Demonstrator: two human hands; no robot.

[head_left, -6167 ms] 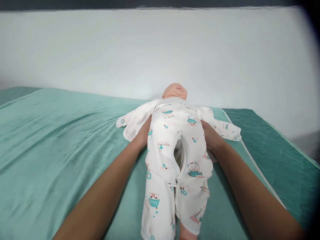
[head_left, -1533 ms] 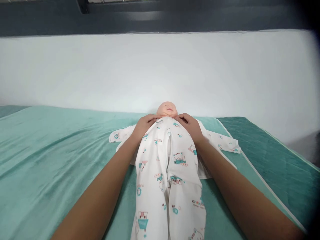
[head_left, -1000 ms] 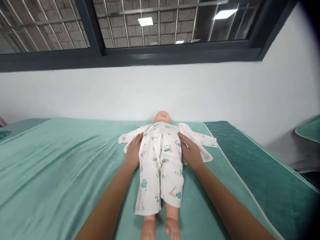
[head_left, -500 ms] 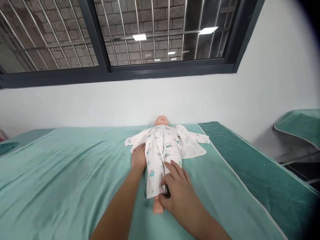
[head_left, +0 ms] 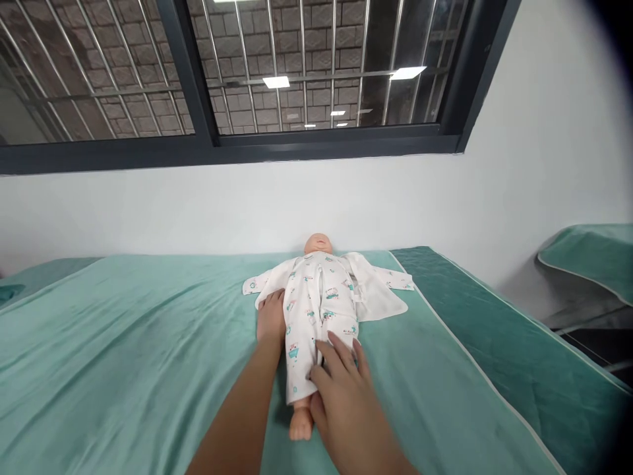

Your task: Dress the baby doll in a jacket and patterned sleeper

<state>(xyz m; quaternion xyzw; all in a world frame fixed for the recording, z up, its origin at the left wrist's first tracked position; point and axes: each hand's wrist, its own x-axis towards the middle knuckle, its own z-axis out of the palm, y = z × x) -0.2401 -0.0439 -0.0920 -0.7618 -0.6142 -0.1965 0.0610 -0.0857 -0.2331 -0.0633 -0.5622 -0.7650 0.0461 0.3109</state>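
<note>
A baby doll (head_left: 318, 243) lies on its back on the green sheet, head by the wall. White printed trousers (head_left: 298, 343) cover its legs and lower body, and a white jacket (head_left: 380, 300) lies spread open with sleeves out to both sides. My left hand (head_left: 271, 318) rests against the trousers' left side, over the jacket's edge, its fingers stretched out. Over the lower part of the other trouser leg is my right hand (head_left: 346, 389), fingers spread and touching the cloth. It hides that leg's end, while one bare foot (head_left: 301, 422) shows beside its thumb.
The green sheet (head_left: 148, 356) spreads over the bed, with a darker green cover (head_left: 494, 330) along the right. Behind stand a white wall (head_left: 222, 204) and a barred window with a dark frame (head_left: 326, 146). A green cloth edge (head_left: 593, 257) juts in at far right.
My right hand has shifted slightly down and left along the trouser leg, its fingers more spread. The visible foot sits lower and further left. My left hand stays beside the trousers.
</note>
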